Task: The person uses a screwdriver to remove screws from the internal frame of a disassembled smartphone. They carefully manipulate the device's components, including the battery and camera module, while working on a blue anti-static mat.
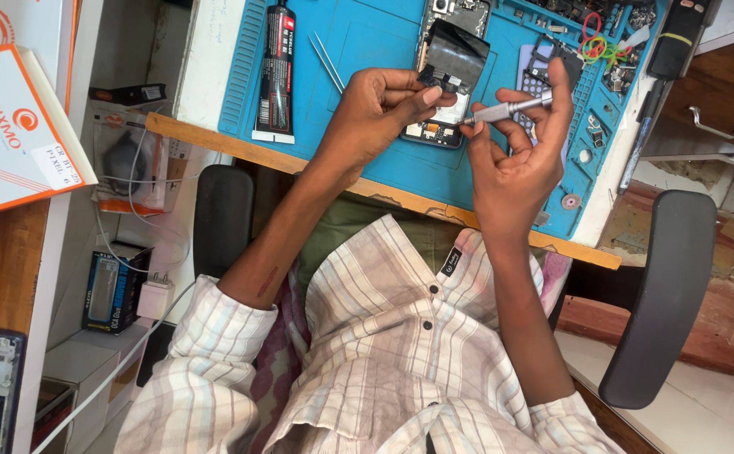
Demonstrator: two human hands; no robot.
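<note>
Directly below the head camera, a blue mat [367,42] covers the worktop [241,145]. Its moulded tray cells along the right side hold small metal parts, too tiny to tell apart, and a tangle of coloured bands [596,44] lies near the top.

An opened phone [447,76] lies on the mat with its circuit boards showing. The left hand [375,109] is pinched shut on a black flap at the phone's near end, covering part of it. The right hand [510,160] is closed around a slim silver screwdriver [506,109], forefinger raised over its end and the tip pointing left, at the phone's lower edge.

Left of the hands a black glue tube [276,67] lies lengthwise on the mat, with thin tweezers [327,60] between it and the phone. A dark tool (cut off by the frame's top) rests at the mat's right edge.

Both forearms come out of rolled checked sleeves. Two black chair armrests, one left [222,219] and one right [665,294], flank the person's body.

At far left an orange and white box [14,126] sits on a shelf. Below it stand a dark packet [110,290] and a white charger plug [155,296] with its cable trailing down. The bottom-left corner shows only part of a dark frame, hard to identify.
</note>
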